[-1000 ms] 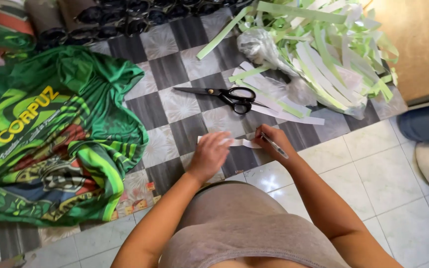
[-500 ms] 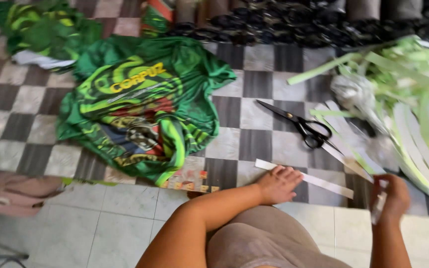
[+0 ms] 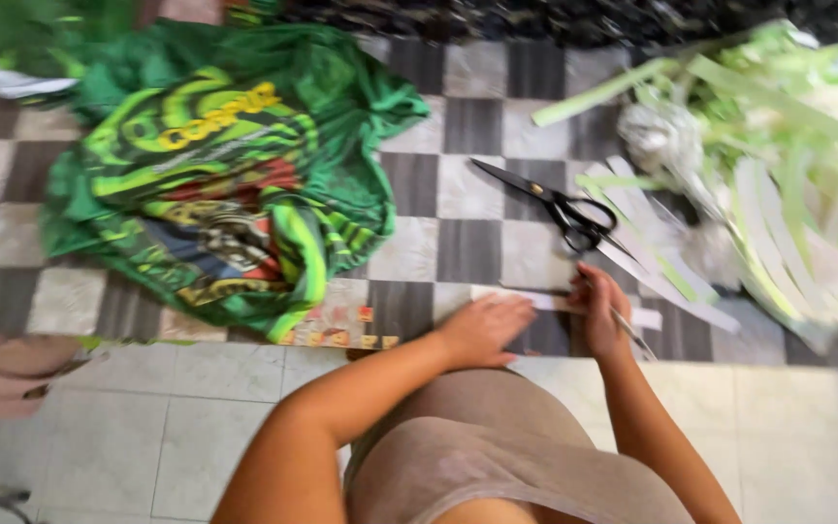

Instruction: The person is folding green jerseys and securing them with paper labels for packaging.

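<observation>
**Floor station: paper strip, two hands, cutting tools**

- Left hand (image 3: 482,330): palm down, fingers spread flat, pressing on the left part of a white paper strip (image 3: 547,302) that lies on the checkered mat (image 3: 467,126).
- Right hand (image 3: 598,306): fingers curled around a thin pen-like stick (image 3: 629,331), its tip angled toward the lower right; the hand rests on the same strip, just right of the left hand.
- Paper strip: flat on the mat near its front edge, running left to right beneath both hands, its right end showing past the right hand.
- Scissors (image 3: 550,204): black handles, blades shut, lying on the mat just beyond the right hand.
- Heap of green and white paper strips (image 3: 778,175): right of the scissors, blurred.
- Green printed cloth (image 3: 215,175): crumpled, on the mat's left, well apart from the hands.
- Pale tiled floor (image 3: 196,417): in front of the mat.
</observation>
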